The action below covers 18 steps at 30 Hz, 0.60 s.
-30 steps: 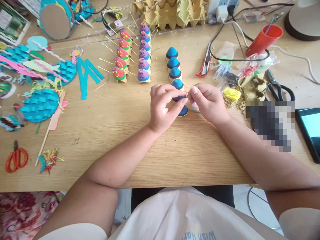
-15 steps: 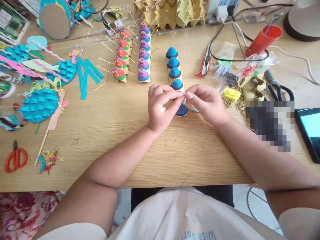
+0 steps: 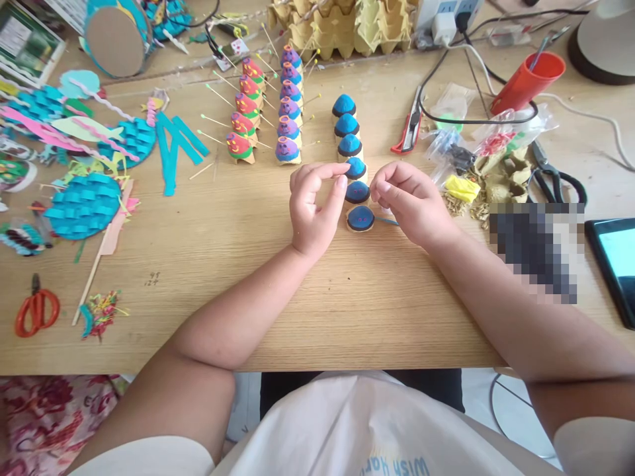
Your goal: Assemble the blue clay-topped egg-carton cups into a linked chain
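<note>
A row of blue-painted egg-carton cups (image 3: pixel 347 135) runs toward me on the wooden table (image 3: pixel 223 264). The nearest cup (image 3: pixel 360 218) shows small red dots on top. My left hand (image 3: pixel 312 205) hovers just left of this row, fingers curled with forefinger and thumb pinched; what it pinches is too small to name. My right hand (image 3: pixel 411 201) sits to the right of the cups, fingers curled in a pinch near the second cup (image 3: pixel 357 192). A thin blue stick (image 3: pixel 387 220) lies by the nearest cup.
Two more cup rows, red-green (image 3: pixel 243 122) and purple (image 3: pixel 288 109), carry pins. Blue paper crafts (image 3: pixel 82 205) and red scissors (image 3: pixel 36 311) lie left. An orange cup (image 3: pixel 526 80), utility knife (image 3: pixel 409 129), plastic bags, black scissors (image 3: pixel 555 178) and a tablet (image 3: pixel 615 258) are right. Egg cartons (image 3: pixel 337 23) stand behind.
My two hands, pinched together over the nearest blue cups before, have drawn apart. The two nearest cups now show fully between them.
</note>
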Motion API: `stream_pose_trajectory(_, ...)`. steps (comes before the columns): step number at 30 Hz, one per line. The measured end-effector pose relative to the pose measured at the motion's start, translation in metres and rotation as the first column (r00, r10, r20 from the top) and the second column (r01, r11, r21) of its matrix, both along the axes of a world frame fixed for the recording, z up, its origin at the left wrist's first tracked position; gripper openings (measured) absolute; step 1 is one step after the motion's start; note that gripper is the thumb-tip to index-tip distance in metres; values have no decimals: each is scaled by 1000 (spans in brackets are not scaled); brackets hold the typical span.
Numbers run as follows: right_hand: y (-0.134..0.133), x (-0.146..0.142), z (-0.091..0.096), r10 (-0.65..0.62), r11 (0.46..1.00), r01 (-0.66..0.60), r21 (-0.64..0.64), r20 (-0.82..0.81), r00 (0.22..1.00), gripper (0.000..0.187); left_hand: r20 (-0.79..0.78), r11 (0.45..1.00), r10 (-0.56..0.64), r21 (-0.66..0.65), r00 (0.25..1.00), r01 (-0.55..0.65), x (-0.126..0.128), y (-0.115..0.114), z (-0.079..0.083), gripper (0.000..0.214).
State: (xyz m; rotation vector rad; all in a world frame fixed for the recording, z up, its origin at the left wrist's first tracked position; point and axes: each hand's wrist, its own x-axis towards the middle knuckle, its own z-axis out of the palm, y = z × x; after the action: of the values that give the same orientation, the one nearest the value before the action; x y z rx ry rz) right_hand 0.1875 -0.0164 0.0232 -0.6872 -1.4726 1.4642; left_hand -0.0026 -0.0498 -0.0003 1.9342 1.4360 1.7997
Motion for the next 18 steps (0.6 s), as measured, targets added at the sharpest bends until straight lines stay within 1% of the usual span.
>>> stream_pose_trajectory(3,1,1,0,-12,999,10,45,43,999,43,55,1000,3,-15,998,-2,2,1,0,26)
stream_pose_trajectory(6,-2,3,5,-55,986,27,167,160,986,49,141,999,-6,-51,990,14,8,-3,4,30)
stream_pose_trajectory(8,-5,5,8,-127,963,56,263,260,957,51,204,994,-26,-100,979,47,11,-6,7,37)
stream_pose_trajectory(10,-8,6,8,-190,934,60,351,349,918,53,216,986,-47,-145,975,80,13,-9,9,42)
stream_pose_trajectory(12,-9,6,7,-224,911,42,411,406,886,53,208,979,-53,-180,977,91,14,-10,8,43)
stream_pose_trajectory(15,-9,6,4,-248,896,42,441,420,873,50,185,969,-40,-233,982,83,13,-9,3,42)
stream_pose_trajectory(18,-8,6,0,-255,898,61,437,402,879,47,158,966,-42,-246,987,80,10,-5,-3,43)
